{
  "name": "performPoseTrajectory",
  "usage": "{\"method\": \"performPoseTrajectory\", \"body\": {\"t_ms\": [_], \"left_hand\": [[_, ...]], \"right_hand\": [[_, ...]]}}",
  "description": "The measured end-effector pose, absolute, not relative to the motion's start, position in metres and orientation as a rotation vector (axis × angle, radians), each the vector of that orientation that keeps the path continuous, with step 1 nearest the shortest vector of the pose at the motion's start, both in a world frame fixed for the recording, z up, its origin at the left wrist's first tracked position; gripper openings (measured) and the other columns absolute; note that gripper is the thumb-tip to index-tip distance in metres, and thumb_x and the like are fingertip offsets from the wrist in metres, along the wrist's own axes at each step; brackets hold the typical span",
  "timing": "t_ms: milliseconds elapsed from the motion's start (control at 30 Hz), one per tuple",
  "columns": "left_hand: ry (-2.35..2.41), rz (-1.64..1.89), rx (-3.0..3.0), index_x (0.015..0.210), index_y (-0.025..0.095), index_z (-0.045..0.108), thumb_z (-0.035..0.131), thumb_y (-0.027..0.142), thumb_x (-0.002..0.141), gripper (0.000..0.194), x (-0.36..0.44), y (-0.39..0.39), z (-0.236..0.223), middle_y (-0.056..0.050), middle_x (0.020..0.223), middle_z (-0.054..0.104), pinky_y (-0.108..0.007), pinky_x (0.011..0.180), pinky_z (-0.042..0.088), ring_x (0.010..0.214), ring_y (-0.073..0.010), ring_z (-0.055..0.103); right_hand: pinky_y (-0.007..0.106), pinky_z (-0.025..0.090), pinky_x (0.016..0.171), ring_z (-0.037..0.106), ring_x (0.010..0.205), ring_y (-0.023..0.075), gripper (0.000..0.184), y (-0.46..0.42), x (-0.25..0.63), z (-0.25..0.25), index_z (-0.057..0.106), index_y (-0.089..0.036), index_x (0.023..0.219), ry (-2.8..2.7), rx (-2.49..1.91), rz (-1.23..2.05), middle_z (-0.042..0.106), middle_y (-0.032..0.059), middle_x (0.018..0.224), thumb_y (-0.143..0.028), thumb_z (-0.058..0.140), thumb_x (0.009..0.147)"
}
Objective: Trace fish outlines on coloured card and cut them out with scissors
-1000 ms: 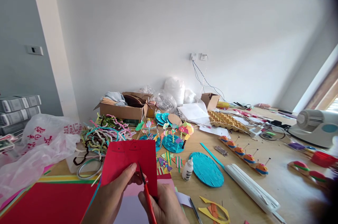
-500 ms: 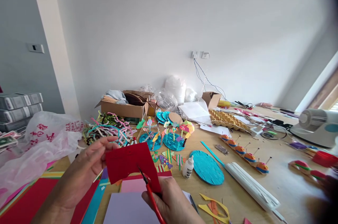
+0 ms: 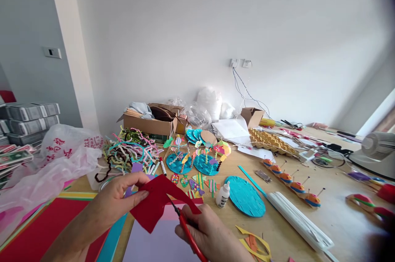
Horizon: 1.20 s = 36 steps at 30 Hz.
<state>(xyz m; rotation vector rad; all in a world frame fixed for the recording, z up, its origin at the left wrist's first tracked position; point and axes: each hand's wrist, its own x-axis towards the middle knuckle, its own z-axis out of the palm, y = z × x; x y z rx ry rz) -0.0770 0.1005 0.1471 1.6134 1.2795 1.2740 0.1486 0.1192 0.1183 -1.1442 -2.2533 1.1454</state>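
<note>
Holding red paper (image 3: 156, 204) in left hand (image 3: 125, 196), pinched between thumb and fingers at its left side, up in the air above a lilac sheet (image 3: 148, 245). Gripping scissors (image 3: 189, 231) in right hand (image 3: 212, 229), curled around the red handles, with dark blades pointing to a cut in the paper (hard to tell how far apart). With a curved strip of the same paper bending toward right hand. Farther away, on the table (image 3: 339, 229): small paper fish (image 3: 212, 185), a white bottle (image 3: 222, 197) and, just beside it, a blue disc (image 3: 245, 197).
</note>
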Motion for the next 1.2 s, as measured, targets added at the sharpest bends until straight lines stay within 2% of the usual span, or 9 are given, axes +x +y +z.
{"method": "performPoseTrajectory", "body": {"t_ms": [100,267,400,533,733,900,1067,1200], "left_hand": [[1.201,1.265,1.422,0.070,0.020,0.072,0.075,0.032,0.064,0.014,-0.073,0.104,0.140,-0.003,0.067,0.068,-0.024,0.060,0.050,0.065,-0.0202,0.062],[1.111,1.230,1.240,0.075,0.020,0.070,0.074,0.032,0.064,0.017,-0.057,0.103,0.139,-0.003,0.071,0.069,-0.029,0.066,0.052,0.071,-0.0221,0.065],[1.080,1.343,1.131,0.083,0.022,0.072,0.078,0.027,0.058,0.026,-0.045,0.102,0.138,-0.004,0.078,0.072,-0.031,0.068,0.053,0.076,-0.0249,0.068],[1.006,1.304,1.074,0.089,0.021,0.072,0.080,0.029,0.057,0.034,-0.040,0.104,0.133,-0.005,0.078,0.074,-0.034,0.067,0.054,0.072,-0.0261,0.069],[0.929,1.264,0.869,0.083,0.021,0.074,0.079,0.035,0.063,0.025,-0.037,0.102,0.134,-0.004,0.072,0.074,-0.031,0.058,0.054,0.060,-0.0233,0.069],[0.964,1.303,0.814,0.095,0.021,0.072,0.081,0.029,0.061,0.036,-0.036,0.102,0.134,-0.003,0.071,0.074,-0.027,0.052,0.052,0.053,-0.0195,0.067],[1.026,1.296,0.870,0.099,0.021,0.070,0.080,0.034,0.059,0.043,-0.036,0.104,0.131,-0.005,0.075,0.075,-0.034,0.057,0.055,0.062,-0.0261,0.069],[1.099,1.318,0.958,0.096,0.019,0.071,0.079,0.036,0.058,0.041,-0.036,0.105,0.129,-0.006,0.078,0.075,-0.033,0.057,0.055,0.066,-0.0280,0.070]], "right_hand": [[0.017,0.028,0.044,0.038,0.051,0.0084,0.016,0.121,0.149,0.117,0.044,-0.020,0.064,-2.194,-1.123,1.277,0.041,-0.0054,0.054,-0.025,0.052,0.077],[0.015,0.032,0.046,0.047,0.052,0.0079,0.011,0.122,0.149,0.119,0.043,-0.019,0.064,-2.106,-1.023,1.413,0.047,-0.0042,0.056,-0.016,0.045,0.075],[0.014,0.033,0.044,0.046,0.050,0.0075,0.013,0.124,0.149,0.117,0.045,-0.018,0.066,-2.073,-1.022,1.458,0.050,-0.0037,0.056,-0.021,0.045,0.079],[0.014,0.034,0.043,0.046,0.048,0.0068,0.017,0.125,0.150,0.113,0.045,-0.018,0.066,-2.073,-1.015,1.464,0.052,-0.0039,0.055,-0.024,0.045,0.082],[0.014,0.033,0.043,0.045,0.047,0.0066,0.018,0.123,0.147,0.113,0.045,-0.017,0.064,-2.036,-0.985,1.509,0.052,-0.0038,0.054,-0.021,0.044,0.081],[0.014,0.032,0.040,0.043,0.044,0.0060,0.019,0.124,0.146,0.111,0.045,-0.017,0.065,-1.999,-0.936,1.602,0.052,-0.0035,0.055,-0.023,0.045,0.083],[0.014,0.034,0.043,0.045,0.047,0.0059,0.026,0.123,0.145,0.104,0.048,-0.017,0.069,-1.945,-0.878,1.625,0.050,-0.0044,0.055,-0.036,0.049,0.086],[0.014,0.036,0.046,0.046,0.051,0.0062,0.031,0.120,0.142,0.105,0.050,-0.015,0.064,-1.907,-0.805,1.605,0.050,-0.0039,0.055,-0.035,0.047,0.089]]}}
